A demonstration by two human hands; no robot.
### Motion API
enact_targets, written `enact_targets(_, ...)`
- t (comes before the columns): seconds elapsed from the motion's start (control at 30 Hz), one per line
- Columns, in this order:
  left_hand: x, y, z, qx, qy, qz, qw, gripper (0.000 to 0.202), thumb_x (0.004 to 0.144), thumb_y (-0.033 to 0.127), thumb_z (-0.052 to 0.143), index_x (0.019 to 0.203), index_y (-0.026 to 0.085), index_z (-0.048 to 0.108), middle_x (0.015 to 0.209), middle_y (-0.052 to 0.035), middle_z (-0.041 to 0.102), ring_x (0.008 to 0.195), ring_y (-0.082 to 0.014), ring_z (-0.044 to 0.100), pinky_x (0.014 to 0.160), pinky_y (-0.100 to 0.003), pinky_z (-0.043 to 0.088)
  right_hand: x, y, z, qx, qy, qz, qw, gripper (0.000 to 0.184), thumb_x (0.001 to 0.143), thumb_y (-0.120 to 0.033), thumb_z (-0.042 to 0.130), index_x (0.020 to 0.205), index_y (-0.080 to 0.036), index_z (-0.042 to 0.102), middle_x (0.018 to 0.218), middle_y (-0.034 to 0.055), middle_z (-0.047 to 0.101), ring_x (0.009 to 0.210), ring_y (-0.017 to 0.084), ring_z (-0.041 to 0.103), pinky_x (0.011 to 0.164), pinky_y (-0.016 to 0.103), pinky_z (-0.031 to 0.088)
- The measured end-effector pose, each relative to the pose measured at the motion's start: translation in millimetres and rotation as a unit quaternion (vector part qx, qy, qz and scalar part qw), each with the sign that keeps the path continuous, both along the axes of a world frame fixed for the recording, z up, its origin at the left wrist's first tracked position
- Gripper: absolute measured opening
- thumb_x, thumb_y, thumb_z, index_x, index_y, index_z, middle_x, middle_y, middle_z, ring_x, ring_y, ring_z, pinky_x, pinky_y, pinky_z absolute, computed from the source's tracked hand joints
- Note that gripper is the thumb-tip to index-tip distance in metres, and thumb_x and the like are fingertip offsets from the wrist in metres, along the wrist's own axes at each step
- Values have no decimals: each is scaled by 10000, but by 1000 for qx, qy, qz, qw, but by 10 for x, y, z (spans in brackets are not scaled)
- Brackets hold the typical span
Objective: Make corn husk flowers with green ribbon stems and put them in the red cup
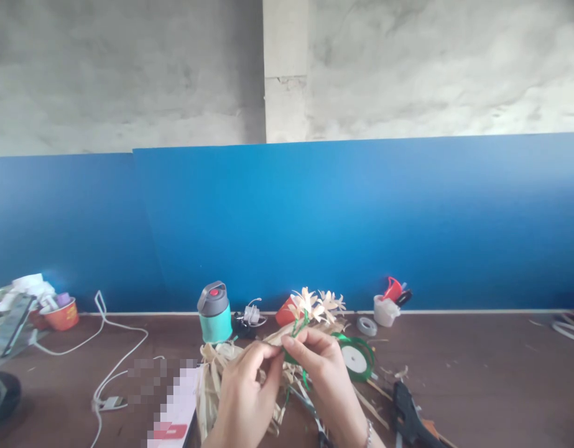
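Note:
My right hand (pixel 320 364) is closed in a pinch on a green-wrapped stem (pixel 301 325) that carries cream-coloured artificial flowers (pixel 307 303). The blossoms point up and away from me, above the fingertips. Meeting it from the left, my left hand (pixel 252 384) pinches with thumb and forefinger at the stem's lower end; the fingers hide most of that spot. Pale dried husks (pixel 211 379) lie under and around both hands. Just beyond the right hand is a spool of green ribbon (pixel 355 358). Scissors (pixel 310 407) lie partly hidden below the hands.
A black glue gun (pixel 408 407) lies at the right. Behind stand a turquoise flask (pixel 216 323), an orange cup (pixel 285 313), a tape roll (pixel 367 326) and a white cup with tools (pixel 384 311). A white cable (pixel 114 367) crosses the left side. A blue partition (pixel 314 224) borders the table.

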State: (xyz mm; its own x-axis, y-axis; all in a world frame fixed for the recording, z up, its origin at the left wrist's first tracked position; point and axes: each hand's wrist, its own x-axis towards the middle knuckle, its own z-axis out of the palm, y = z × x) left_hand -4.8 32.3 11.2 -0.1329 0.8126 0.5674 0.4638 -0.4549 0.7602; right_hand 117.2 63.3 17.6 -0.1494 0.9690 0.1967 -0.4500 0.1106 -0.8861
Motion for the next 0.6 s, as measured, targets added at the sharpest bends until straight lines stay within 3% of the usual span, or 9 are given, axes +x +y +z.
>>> enact_targets(0.13, -21, 12, 54, -151, -156, -100, 971, 209, 751, 371, 626, 698, 170, 646, 488, 21, 543, 426, -105, 476, 427, -202, 361, 108, 31, 29, 5, 5, 114, 994, 159, 638, -275, 794, 674, -163, 687, 783, 33, 693, 712, 145, 587, 677, 245, 444)
enact_targets(0.27, -16, 16, 76, -232, -246, -179, 924, 269, 661, 386, 699, 600, 154, 577, 408, 70, 442, 341, -44, 349, 362, -169, 260, 184, 73, -28, -12, 29, 156, 987, 107, 636, -231, 800, 659, -175, 711, 744, 29, 708, 710, 145, 622, 655, 238, 467)
enact_targets(0.4, -7, 16, 68, -258, -261, -191, 910, 277, 630, 364, 716, 585, 155, 540, 394, 73, 443, 321, -32, 355, 347, -157, 194, 150, 65, -71, -18, 47, 146, 988, 101, 619, -203, 810, 630, -173, 715, 704, 23, 713, 650, 127, 627, 606, 220, 475)
enact_targets(0.6, -77, 33, 50, -279, -219, -220, 909, 260, 651, 361, 683, 585, 168, 520, 383, 72, 429, 306, -42, 339, 338, -174, 221, 57, 1, -25, -23, 61, 131, 989, 127, 624, -222, 807, 619, -156, 698, 645, 16, 702, 554, 91, 590, 522, 179, 432)
